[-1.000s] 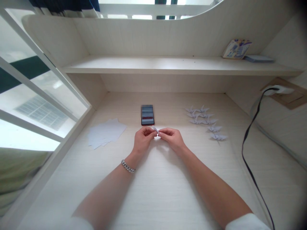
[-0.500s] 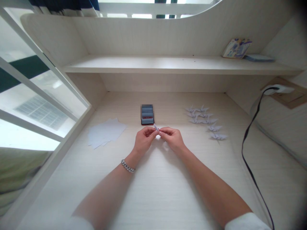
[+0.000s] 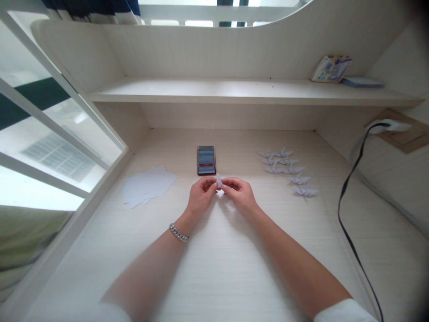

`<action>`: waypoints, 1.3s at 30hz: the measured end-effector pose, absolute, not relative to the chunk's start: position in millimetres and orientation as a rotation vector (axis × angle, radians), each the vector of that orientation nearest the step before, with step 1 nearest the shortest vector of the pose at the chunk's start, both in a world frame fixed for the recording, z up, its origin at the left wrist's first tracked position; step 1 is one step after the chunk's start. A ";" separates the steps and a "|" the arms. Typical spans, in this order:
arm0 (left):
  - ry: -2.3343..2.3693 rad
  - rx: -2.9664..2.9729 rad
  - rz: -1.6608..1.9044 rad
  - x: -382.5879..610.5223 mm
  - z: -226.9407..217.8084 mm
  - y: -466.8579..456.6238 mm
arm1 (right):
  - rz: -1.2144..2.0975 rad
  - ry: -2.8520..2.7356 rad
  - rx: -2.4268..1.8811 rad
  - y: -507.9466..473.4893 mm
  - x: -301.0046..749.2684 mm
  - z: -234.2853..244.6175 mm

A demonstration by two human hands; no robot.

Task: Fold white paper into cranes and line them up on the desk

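From the head camera, a pale wood-grain desk [image 3: 221,268] fills the lower half, boxed in by a back panel and side walls of the same light finish; a long shelf [image 3: 234,91] runs across above it, bearing a colourful packet [image 3: 330,68] and a flat grey thing beside it at the right end. To the left, a white-framed window [image 3: 56,134] slants along the desk's edge, bright with daylight. On the right wall a white plug sits in a socket [image 3: 392,126], and a black cable [image 3: 348,210] drops from it across the desk toward the near edge.

At the desk's middle, the left hand [image 3: 200,197] and the right hand [image 3: 239,193] meet, fingertips pinched shut on a small folded white paper [image 3: 219,180] held between them just above the surface; a silver chain bracelet [image 3: 178,233] circles the left wrist. Just behind the paper lies a dark phone [image 3: 205,161], its screen blurred. A loose pile of white sheets [image 3: 147,185] lies well to the left; a cluster of folded paper cranes [image 3: 286,170] sits to the right, apart from the hands.
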State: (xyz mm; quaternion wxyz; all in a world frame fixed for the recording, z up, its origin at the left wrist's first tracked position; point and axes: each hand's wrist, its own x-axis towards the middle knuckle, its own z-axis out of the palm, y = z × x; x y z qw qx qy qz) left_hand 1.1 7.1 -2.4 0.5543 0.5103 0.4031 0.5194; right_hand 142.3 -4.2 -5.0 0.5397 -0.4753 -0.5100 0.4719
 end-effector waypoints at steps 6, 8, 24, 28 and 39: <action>1.011 1.348 1.205 2.2 -2.0 3.1 | 1.138 -1.158 -1.124 -5.6 139.9 -2.3; 1.027 1.397 1.196 2.7 -1.1 2.5 | 1.123 -1.154 -1.119 -5.8 139.8 -2.1; 1.099 1.525 1.144 4.4 -2.6 -0.5 | 1.183 -0.989 -1.141 -1.0 142.1 -8.0; 1.132 1.513 1.175 5.7 -1.7 -1.9 | 1.180 -1.018 -1.156 -1.5 140.9 -8.4; 1.185 1.456 1.239 5.5 -1.9 0.6 | 1.087 -1.156 -1.178 -1.3 141.2 -14.4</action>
